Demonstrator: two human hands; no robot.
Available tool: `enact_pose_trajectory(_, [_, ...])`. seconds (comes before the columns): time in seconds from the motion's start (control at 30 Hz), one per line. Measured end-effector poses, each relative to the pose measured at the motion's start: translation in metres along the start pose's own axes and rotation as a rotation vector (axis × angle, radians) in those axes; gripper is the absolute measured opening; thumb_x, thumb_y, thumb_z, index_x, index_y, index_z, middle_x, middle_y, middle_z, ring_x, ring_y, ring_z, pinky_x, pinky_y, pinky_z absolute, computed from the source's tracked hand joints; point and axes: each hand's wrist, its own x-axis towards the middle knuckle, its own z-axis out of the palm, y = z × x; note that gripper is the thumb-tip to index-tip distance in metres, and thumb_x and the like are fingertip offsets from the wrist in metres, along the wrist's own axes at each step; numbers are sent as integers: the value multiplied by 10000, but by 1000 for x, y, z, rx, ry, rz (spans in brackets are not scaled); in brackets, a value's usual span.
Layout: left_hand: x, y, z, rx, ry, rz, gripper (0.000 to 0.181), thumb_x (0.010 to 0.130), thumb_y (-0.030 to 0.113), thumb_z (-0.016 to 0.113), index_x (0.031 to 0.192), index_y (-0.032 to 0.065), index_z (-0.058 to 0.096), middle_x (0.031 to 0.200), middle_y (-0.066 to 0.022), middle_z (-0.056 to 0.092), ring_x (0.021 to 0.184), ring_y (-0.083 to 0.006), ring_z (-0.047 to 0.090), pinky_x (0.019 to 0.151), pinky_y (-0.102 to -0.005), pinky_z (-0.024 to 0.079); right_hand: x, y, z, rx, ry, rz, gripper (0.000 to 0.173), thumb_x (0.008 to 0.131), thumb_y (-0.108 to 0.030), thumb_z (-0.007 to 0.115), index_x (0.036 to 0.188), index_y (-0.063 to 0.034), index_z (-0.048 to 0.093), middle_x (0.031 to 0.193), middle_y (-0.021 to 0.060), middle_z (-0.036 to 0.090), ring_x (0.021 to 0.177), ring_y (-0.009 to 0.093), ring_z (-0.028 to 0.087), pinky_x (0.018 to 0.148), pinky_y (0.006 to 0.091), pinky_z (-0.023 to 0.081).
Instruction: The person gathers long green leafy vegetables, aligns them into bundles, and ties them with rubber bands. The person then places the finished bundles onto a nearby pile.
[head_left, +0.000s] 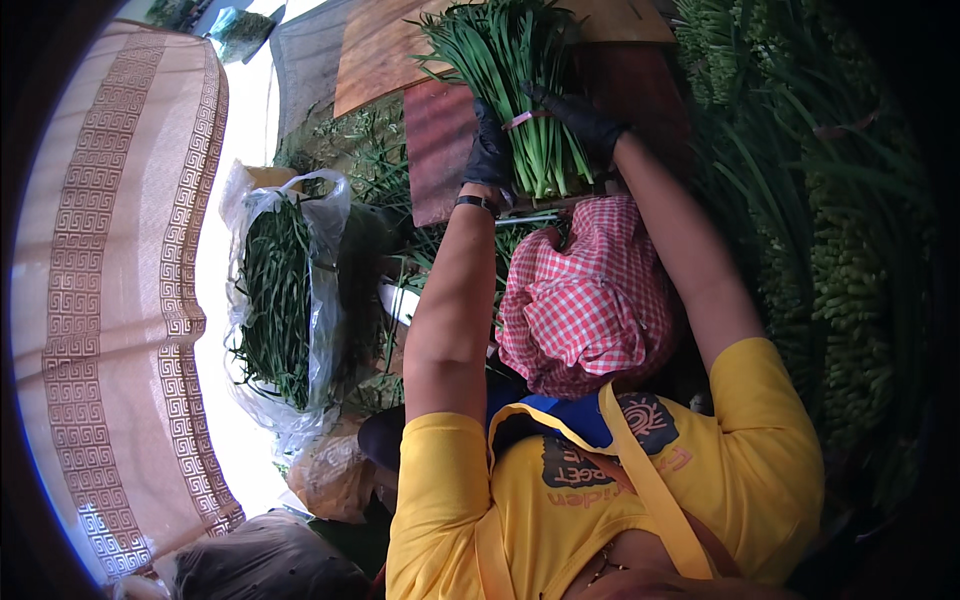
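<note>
A thick bundle of garlic chives lies on a reddish wooden board, leaves pointing away from me and pale cut stems towards me. A pink band runs around the lower part of the bundle. My left hand, in a dark glove, presses along the left side of the stems, thumb up by the leaves. From the right, my gloved right hand holds the bundle beside the band, fingers lying over the leaves. The bundle is held between both hands. Some of the right fingers are hidden in shadow.
Stacked bundles of greens fill the right side. On the left stands a clear plastic bag of loose green leaves, near a patterned curtain. A red checkered cloth covers my lap. Leaf scraps litter the ground.
</note>
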Motion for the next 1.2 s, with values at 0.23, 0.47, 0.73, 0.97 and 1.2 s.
enact_pose_trajectory(0.23, [-40,77,-11,-745,-193,400,485,882,332,624,1281,95,482,1128,-43,615,1002,-177,604,854,-324,500,-20,-67,-7,315,-50,-501,527,911,-343,581,1345,-63,472,1216,66,599,1140,125,537,960,292,427])
enact_pose_trajectory(0.47, [-44,80,-48,-387,-250,560,620,775,37,704,1322,107,421,1136,-40,599,980,-175,598,821,-324,504,-37,-98,-19,72,189,-753,484,926,-257,566,1346,-45,453,1222,80,583,1161,144,521,960,297,435])
enact_pose_trajectory(0.73, [-35,70,-46,-158,-257,544,856,704,95,781,1410,97,297,1351,-71,403,1212,-202,382,989,-335,349,-16,-65,-27,183,601,-760,492,918,-262,579,1341,-44,453,1224,79,579,1160,148,518,966,296,429])
enact_pose_trajectory(0.97, [-45,40,-59,161,-141,517,1070,643,175,850,1476,96,183,1515,-82,236,1386,-224,219,1106,-345,247,-45,-10,-8,25,260,-446,499,912,-266,591,1337,-43,453,1225,77,576,1159,152,515,971,295,423])
enact_pose_trajectory(1.2, [0,64,-47,-154,-273,505,837,695,118,803,1391,69,341,1342,-83,466,1228,-210,432,1024,-344,364,-12,-44,-26,100,306,-562,506,906,-270,602,1333,-42,453,1227,76,574,1158,155,512,976,294,417])
